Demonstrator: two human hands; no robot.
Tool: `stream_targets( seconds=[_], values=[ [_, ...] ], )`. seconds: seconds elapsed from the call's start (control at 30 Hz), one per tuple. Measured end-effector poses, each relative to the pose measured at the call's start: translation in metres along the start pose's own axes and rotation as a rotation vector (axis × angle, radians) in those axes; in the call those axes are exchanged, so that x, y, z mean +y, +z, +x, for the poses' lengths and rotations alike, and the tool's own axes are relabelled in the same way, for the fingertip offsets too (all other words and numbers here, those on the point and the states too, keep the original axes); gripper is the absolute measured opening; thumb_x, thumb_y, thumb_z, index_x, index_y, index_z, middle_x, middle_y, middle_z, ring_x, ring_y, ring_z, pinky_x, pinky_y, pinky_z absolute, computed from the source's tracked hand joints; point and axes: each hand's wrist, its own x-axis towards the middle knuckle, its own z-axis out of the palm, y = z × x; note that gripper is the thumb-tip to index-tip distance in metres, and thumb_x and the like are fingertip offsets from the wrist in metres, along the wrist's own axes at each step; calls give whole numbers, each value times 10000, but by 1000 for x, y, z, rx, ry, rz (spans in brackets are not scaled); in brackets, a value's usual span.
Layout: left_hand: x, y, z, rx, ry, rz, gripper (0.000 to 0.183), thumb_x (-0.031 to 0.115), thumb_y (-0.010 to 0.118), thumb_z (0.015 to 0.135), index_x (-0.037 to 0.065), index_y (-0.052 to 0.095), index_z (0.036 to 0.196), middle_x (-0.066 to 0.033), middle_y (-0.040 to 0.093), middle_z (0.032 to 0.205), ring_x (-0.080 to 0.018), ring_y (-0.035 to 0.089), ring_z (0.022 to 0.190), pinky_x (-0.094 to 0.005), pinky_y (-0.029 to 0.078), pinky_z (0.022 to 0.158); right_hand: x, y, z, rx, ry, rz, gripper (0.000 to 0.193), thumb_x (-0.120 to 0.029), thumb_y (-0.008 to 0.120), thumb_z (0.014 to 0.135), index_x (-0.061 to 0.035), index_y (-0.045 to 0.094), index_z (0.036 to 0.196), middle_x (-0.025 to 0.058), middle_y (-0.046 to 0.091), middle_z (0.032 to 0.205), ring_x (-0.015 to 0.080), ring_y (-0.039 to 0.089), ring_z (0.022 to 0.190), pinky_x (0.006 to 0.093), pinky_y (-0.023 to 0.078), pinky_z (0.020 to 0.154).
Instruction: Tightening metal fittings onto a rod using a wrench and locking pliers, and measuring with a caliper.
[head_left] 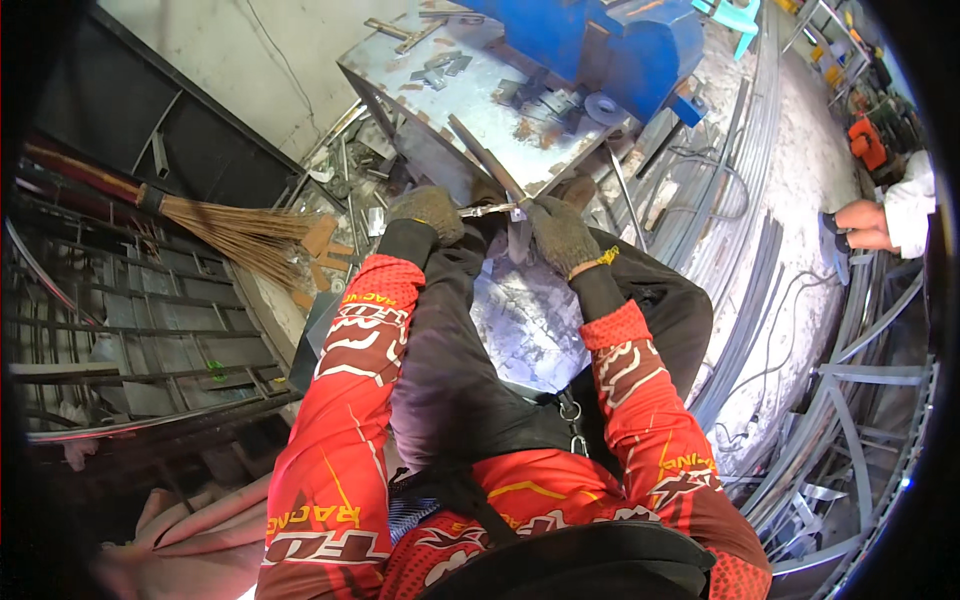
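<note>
I sit with both gloved hands in front of my knees. My left hand (427,213), in a grey-brown knit glove, is closed round one end of a shiny, narrow metal tool (486,210), perhaps locking pliers. The tool's other end meets a long, flat metal bar (485,155) that slants down from the table's front edge. My right hand (560,232), gloved alike, closes round the bar near its lower end, right beside the tool's tip. The fingers of both hands are partly hidden, and the exact kind of tool is hard to make out.
A metal worktable (470,90) ahead bears metal offcuts, a disc (604,108) and a blue machine (600,40). Long metal bars (740,200) lie on the floor to the right. A stick broom (235,225) and a metal grille (130,330) are left. Another person's legs (865,225) show far right.
</note>
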Motion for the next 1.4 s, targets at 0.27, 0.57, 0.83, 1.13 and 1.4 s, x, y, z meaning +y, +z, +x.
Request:
stream_targets(
  seconds=[0.27, 0.57, 0.83, 1.13, 1.4],
  values=[
    [-18, 10, 5, -12, 18, 25, 370, 261, 646, 724, 29, 791, 972, -273, 728, 1100, -415, 720, 1062, -486, 574, 945, -26, -34, -89, -169, 632, 224, 346, -317, 527, 1026, 6, 651, 1033, 249, 659, 934, 425, 657, 920, 482, 482, 798],
    [-3, -7, -1, -51, 34, 13, 392, 268, 641, 712, 12, 786, 972, -273, 727, 1110, -422, 715, 1077, -493, 570, 961, 9, 11, 5, -72, 78, -51, 357, -302, 493, 1043, 23, 640, 1043, 278, 679, 1007, 486, 637, 978, 556, 495, 872],
    [-16, 2, 1, -91, 4, 10, 412, 274, 644, 728, 11, 783, 1012, -284, 719, 1131, -425, 702, 1109, -497, 560, 980, -26, -24, -98, -148, 570, 145, 384, -346, 501, 1043, 8, 640, 1099, 300, 656, 1031, 499, 632, 991, 543, 486, 869],
    [-9, 4, 1, -42, 16, -4, 409, 271, 635, 741, 14, 786, 1023, -280, 726, 1124, -417, 709, 1105, -498, 560, 982, 0, 5, 6, -6, 43, -80, 329, -294, 482, 1057, -27, 671, 1082, 220, 699, 1009, 462, 665, 932, 540, 512, 852],
    [-21, 4, 4, -96, 15, -12, 422, 287, 638, 731, 19, 787, 1022, -275, 725, 1134, -416, 713, 1095, -484, 561, 984, -26, -37, -82, -105, 614, 268, 381, -334, 526, 1043, 25, 651, 1040, 224, 638, 876, 368, 617, 840, 442, 477, 802]
  ],
)
